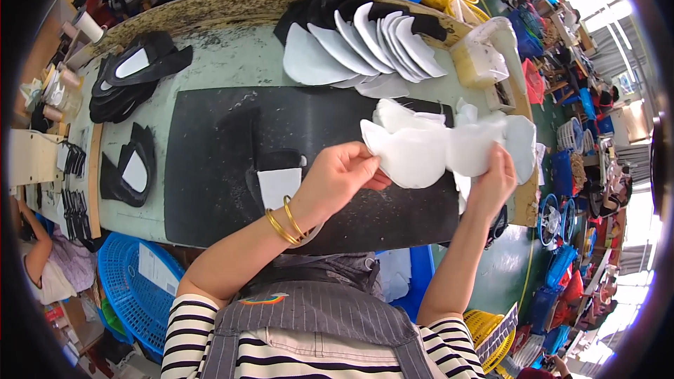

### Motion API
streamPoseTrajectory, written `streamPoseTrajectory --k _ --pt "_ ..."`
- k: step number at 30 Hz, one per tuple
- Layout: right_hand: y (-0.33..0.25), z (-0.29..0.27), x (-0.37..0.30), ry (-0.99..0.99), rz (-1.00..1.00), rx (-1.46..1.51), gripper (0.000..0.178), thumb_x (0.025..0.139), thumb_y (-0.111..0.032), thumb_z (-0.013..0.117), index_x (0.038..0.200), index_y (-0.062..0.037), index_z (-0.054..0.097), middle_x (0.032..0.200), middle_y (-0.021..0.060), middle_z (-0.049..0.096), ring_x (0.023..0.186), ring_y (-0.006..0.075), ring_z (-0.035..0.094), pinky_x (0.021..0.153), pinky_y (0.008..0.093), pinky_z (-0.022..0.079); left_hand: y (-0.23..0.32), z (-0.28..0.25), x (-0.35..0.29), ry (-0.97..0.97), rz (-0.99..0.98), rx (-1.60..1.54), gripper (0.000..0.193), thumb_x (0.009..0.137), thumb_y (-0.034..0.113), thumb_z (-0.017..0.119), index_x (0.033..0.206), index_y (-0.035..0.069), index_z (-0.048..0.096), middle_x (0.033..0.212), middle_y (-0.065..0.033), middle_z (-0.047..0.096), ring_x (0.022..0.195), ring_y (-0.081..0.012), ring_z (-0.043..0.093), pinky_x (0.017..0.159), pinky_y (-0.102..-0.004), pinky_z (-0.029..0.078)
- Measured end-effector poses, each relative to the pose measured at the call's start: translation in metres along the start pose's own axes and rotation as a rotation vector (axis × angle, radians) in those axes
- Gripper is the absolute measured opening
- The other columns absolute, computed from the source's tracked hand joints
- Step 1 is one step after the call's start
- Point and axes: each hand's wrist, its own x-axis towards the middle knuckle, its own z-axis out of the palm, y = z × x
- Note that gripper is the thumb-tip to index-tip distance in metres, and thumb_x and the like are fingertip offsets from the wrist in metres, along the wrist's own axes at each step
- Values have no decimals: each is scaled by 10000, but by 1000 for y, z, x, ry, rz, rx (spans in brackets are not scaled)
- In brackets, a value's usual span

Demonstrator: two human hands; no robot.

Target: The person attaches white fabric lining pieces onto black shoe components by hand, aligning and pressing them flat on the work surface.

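Above the right part of a black mat [200, 161], both hands pinch a thin white two-lobed sheet piece [414, 158]. My left hand [344, 174], with gold bangles at the wrist, grips its left edge between thumb and fingers. On its right lobe, my right hand [493, 179] closes near the lower edge. More white cut pieces [521, 147] lie behind and beside it, partly covered. Left of my left hand, a white square piece [279, 187] rests on the mat beside black material. I cannot tell whether the held sheet is one piece or two overlapping.
A fanned row of white-and-black curved pieces [319, 56] lies at the table's far side. Black cut pieces with white ovals [133, 63] sit at left. A white container with yellowish contents [479, 56] stands far right. Blue baskets [133, 288] flank the near edge.
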Motion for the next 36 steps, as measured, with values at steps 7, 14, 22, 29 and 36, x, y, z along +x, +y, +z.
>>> streamPoseTrajectory --k 7,14,22,29,36 --pt "-15 -48 21 351 -30 178 182 905 -107 568 1007 38 607 957 106 640 847 172 628 730 293 533 -15 -39 66 9 -293 121 247 938 150 479 1065 -39 574 999 -153 654 804 -203 665 736 -271 539" --pt "-28 25 -72 -95 356 489 145 906 -73 576 998 32 613 943 81 657 849 142 634 747 254 520 -1 -4 -24 -21 184 490 281 858 171 671 1086 42 570 1047 -51 592 810 -90 580 642 -233 477" --pt "-11 76 -133 -204 -109 -208 148 833 -57 668 959 0 616 982 95 626 811 139 585 650 265 489 -1 -39 -68 354 31 -164 184 930 186 564 923 9 614 837 -74 669 719 -120 632 635 -227 497" --pt "-34 103 -155 -813 -623 -309 311 719 41 678 1025 -8 654 921 96 630 789 252 588 652 315 491 5 -31 -91 378 229 241 171 940 100 540 987 -38 629 861 -70 670 778 -99 631 716 -220 507" --pt "-55 84 -162 -849 -807 -428 328 685 88 666 1011 52 648 869 108 637 695 231 604 607 308 499 -2 -14 -100 339 313 473 144 918 20 537 1015 -63 604 845 -86 663 784 -107 642 691 -234 530"
